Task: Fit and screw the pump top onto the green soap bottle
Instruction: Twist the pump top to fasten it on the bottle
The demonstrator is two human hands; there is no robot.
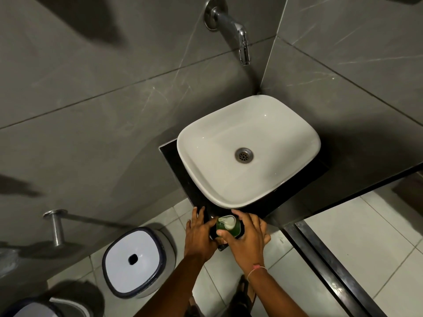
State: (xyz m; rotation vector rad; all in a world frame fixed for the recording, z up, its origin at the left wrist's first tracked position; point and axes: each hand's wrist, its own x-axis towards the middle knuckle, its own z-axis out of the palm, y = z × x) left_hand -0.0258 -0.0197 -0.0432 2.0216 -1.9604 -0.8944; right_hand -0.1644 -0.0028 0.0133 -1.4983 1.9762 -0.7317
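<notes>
Green soap bottle [229, 227] (pump top [227, 221] on) between both hands; left hand [199, 234], right hand [246, 239] fingers clamped around it.

The black counter [169, 149] carries the white basin [270, 124] and (at its front edge) the green soap bottle [233, 229].

Glossy white ceramic basin [229, 143], shiny metal tap [238, 30], translucent green plastic bottle [233, 228].

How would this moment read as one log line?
left hand steadies green bottle | right hand at pump top | beside sink
</notes>
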